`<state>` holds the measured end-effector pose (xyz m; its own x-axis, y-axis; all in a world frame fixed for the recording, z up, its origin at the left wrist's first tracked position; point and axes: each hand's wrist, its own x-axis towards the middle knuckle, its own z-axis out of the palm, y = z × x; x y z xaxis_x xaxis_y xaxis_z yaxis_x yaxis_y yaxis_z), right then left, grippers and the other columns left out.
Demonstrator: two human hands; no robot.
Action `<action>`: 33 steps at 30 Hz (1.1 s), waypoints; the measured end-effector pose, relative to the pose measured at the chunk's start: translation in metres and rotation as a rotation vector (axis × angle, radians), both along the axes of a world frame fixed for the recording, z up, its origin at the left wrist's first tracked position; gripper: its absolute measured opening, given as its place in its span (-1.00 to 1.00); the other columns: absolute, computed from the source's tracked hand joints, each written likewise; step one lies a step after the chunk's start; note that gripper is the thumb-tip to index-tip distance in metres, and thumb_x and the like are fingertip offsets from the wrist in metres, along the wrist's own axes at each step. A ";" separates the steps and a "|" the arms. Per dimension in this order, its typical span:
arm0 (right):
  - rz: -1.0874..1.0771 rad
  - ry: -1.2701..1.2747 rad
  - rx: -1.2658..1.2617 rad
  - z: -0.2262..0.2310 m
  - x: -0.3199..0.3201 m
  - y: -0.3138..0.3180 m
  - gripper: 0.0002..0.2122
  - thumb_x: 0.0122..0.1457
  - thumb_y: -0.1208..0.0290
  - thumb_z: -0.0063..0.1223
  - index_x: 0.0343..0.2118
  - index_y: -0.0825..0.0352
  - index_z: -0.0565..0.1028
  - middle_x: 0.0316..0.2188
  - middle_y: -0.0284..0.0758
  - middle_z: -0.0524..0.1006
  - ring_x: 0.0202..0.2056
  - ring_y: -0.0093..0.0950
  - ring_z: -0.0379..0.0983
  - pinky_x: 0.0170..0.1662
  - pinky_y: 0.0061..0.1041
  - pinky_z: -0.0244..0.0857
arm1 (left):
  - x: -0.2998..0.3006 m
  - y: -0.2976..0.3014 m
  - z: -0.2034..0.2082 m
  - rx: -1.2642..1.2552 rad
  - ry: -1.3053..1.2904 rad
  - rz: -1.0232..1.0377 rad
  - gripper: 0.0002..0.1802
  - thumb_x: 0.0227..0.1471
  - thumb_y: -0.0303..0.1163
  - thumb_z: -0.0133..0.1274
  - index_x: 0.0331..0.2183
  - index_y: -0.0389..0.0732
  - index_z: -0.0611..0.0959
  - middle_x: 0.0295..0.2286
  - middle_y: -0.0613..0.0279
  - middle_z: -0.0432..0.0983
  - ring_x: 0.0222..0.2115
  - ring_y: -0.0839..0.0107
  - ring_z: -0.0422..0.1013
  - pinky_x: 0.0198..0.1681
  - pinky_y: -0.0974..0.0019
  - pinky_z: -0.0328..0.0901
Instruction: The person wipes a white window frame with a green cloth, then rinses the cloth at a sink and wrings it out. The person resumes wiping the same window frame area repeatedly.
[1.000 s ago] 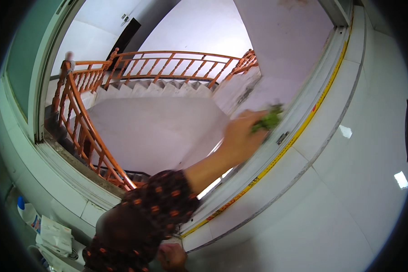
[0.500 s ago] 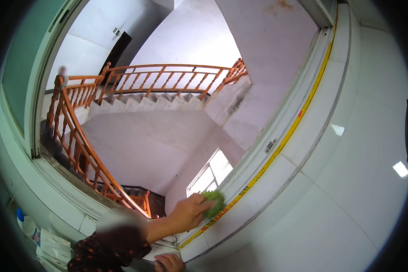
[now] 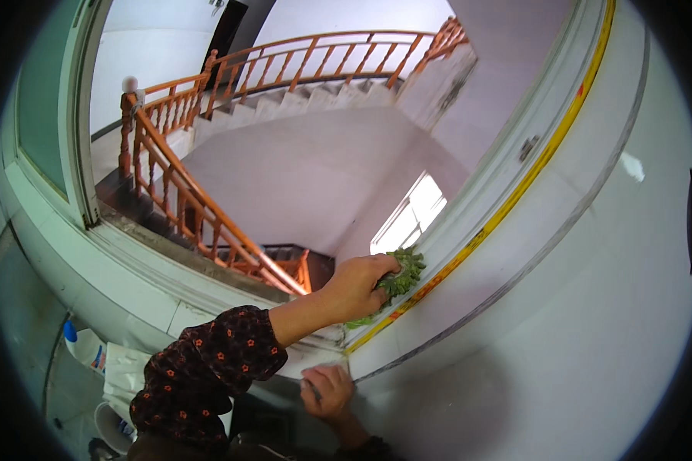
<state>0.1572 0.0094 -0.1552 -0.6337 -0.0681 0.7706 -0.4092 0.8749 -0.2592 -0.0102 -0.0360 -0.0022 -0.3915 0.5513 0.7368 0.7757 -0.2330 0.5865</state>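
My left hand is closed around a green ruffled wad, leafy-looking, whose material I cannot make out. The wad presses on the white window frame track, and a thin green end trails below the fingers toward the corner. Right beside it, a yellow printed strip runs along the track. Lower down, my right hand rests at the edge of the sill corner with its fingers curled in. Whether those fingers hold anything is hidden.
Beyond the open window lies a stairwell with an orange wooden railing. A green glass pane stands at the left. Low at the left are a white bottle with a blue cap, a white packet and a white container. White tiles cover the right.
The view has shifted, so the window and both hands appear farther up and right. My left hand still presses the green wad near the same corner. More of my right hand and left sleeve shows.
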 end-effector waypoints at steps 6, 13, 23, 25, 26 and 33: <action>-0.055 -0.001 -0.007 -0.003 0.010 0.002 -0.83 -0.02 0.50 0.22 -0.31 0.31 0.61 -0.35 -0.28 0.55 -0.39 -0.23 0.48 -0.29 -0.29 0.42 | -0.019 -0.025 -0.069 -0.400 0.045 -0.030 -0.61 -0.17 -0.42 0.14 -0.18 -0.14 0.69 -0.31 0.05 0.61 -0.25 -0.01 0.52 -0.18 0.03 0.40; -0.033 0.037 0.001 -0.004 0.011 0.005 -0.83 -0.02 0.48 0.23 -0.32 0.30 0.62 -0.35 -0.29 0.54 -0.38 -0.23 0.46 -0.28 -0.29 0.43 | 0.006 -0.042 -0.054 -0.461 0.193 -0.052 -0.47 -0.23 -0.49 0.15 -0.08 -0.03 0.67 -0.28 0.10 0.59 -0.30 0.03 0.53 -0.28 0.10 0.41; -0.009 0.067 -0.062 -0.012 0.008 0.010 -0.81 -0.09 0.46 0.23 -0.34 0.26 0.62 -0.37 -0.33 0.55 -0.42 -0.28 0.44 -0.33 -0.33 0.39 | -0.022 -0.173 -0.013 -1.330 0.357 0.669 -0.84 -0.25 -0.41 0.13 -0.47 -0.17 0.69 -0.48 0.06 0.58 -0.39 0.01 0.51 -0.37 -0.04 0.36; 0.002 0.080 -0.065 -0.010 0.006 0.006 -0.81 -0.10 0.46 0.23 -0.34 0.25 0.62 -0.38 -0.34 0.54 -0.42 -0.28 0.44 -0.34 -0.34 0.38 | -0.023 -0.196 -0.055 -1.361 0.314 0.630 -0.81 -0.27 -0.40 0.12 -0.47 -0.18 0.68 -0.48 0.03 0.58 -0.41 -0.02 0.52 -0.35 -0.01 0.40; 0.001 0.088 -0.065 -0.011 0.005 0.004 -0.82 -0.09 0.44 0.22 -0.35 0.25 0.61 -0.39 -0.34 0.54 -0.43 -0.28 0.43 -0.35 -0.34 0.38 | -0.014 -0.194 -0.077 -1.214 0.323 0.729 -0.81 -0.22 -0.42 0.09 -0.42 -0.20 0.63 -0.43 0.01 0.58 -0.38 -0.02 0.52 -0.33 0.01 0.42; 0.017 0.059 -0.064 -0.007 0.008 0.007 -0.83 -0.05 0.42 0.20 -0.35 0.26 0.60 -0.38 -0.32 0.52 -0.44 -0.26 0.42 -0.35 -0.30 0.37 | 0.033 -0.106 -0.113 -0.715 0.323 0.393 -0.76 -0.25 -0.52 0.10 -0.37 -0.27 0.57 -0.36 0.04 0.55 -0.30 0.07 0.52 -0.28 0.06 0.45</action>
<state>0.1649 0.0164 -0.1622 -0.5864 -0.0280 0.8095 -0.4398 0.8503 -0.2891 0.0225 -0.1418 -0.1153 -0.4817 0.7926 0.3739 0.8761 0.4250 0.2277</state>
